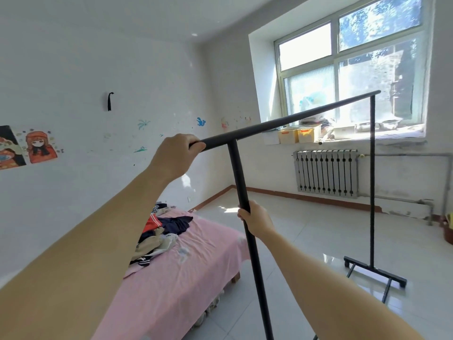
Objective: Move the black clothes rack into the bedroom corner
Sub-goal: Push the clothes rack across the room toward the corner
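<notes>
Your left hand (175, 155) is clenched on the near end of the black clothes rack (289, 120) top bar, your right hand (256, 219) around its near upright. The bar points toward the window; the corner lies ahead-left, past the bed (186, 273).

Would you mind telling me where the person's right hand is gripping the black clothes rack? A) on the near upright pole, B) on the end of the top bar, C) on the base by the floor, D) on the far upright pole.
A: the right hand wraps the near upright pole of the black clothes rack, while the left hand holds the end of the top bar.
</notes>
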`<state>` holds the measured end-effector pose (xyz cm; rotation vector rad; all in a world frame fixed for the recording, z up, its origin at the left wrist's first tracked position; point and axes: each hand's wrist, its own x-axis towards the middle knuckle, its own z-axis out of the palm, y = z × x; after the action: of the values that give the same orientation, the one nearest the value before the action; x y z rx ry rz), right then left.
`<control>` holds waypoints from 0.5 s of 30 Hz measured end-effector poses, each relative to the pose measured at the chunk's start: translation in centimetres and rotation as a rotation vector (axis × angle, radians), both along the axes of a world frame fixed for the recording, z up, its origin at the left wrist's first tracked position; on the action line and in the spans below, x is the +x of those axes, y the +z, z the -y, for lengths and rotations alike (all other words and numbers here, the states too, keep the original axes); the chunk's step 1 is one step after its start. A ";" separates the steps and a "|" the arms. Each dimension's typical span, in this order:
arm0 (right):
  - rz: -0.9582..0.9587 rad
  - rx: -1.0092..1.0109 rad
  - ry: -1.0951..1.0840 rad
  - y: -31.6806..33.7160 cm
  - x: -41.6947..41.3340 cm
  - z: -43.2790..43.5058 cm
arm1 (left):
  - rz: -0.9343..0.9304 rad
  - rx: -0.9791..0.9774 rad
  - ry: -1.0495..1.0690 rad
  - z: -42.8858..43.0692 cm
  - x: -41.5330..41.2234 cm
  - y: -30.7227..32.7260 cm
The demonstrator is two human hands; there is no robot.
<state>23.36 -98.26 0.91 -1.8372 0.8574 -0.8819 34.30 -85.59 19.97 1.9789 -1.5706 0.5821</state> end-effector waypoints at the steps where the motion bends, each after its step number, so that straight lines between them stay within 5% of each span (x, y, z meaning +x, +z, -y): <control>1: 0.007 0.010 0.007 0.0 0.1 1.3 | 0.004 0.001 0.003 1.3 0.2 0.0; 9: 0.080 0.005 0.218 -0.2 0.7 11.1 | -0.010 0.027 0.058 9.1 1.3 0.1; 15: 0.073 -0.033 0.301 -0.4 1.0 18.6 | 0.068 0.102 0.292 15.8 0.8 0.4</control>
<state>24.38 -116.89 0.55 -1.8884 0.5059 -0.7694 35.12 -101.35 20.37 2.3096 -1.3828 0.7016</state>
